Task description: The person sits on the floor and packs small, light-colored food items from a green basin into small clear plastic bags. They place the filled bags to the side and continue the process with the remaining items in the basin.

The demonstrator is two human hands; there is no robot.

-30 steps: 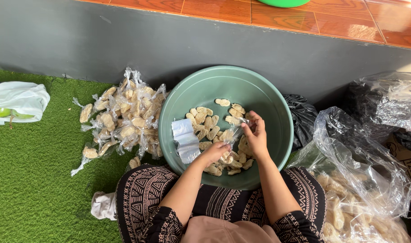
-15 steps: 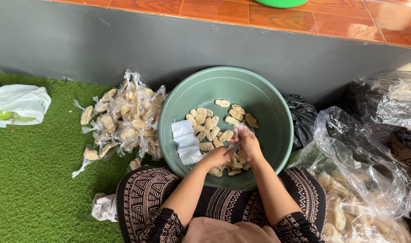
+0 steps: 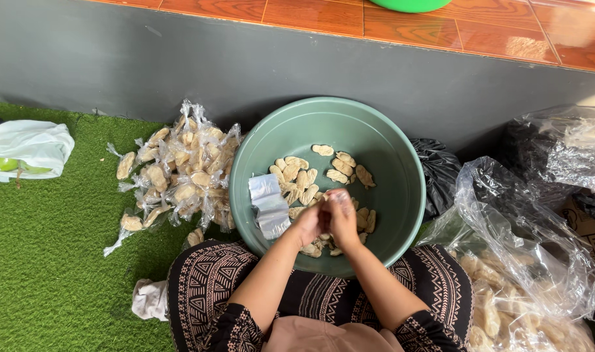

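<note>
Right hand (image 3: pixel 345 218) now pressed against left hand (image 3: pixel 308 225), grip unclear, above green basin (image 3: pixel 401 189)

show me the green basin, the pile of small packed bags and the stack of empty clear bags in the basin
green basin (image 3: pixel 382 140), head view, bare inner wall near the far rim
pile of small packed bags (image 3: pixel 180 173), head view, middle of the heap
stack of empty clear bags (image 3: pixel 269 205), head view, middle of the top bag

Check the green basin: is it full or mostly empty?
Mostly empty. The green basin holds only a thin scatter of pale crackers on its bottom; its inner wall shows bare.
</note>
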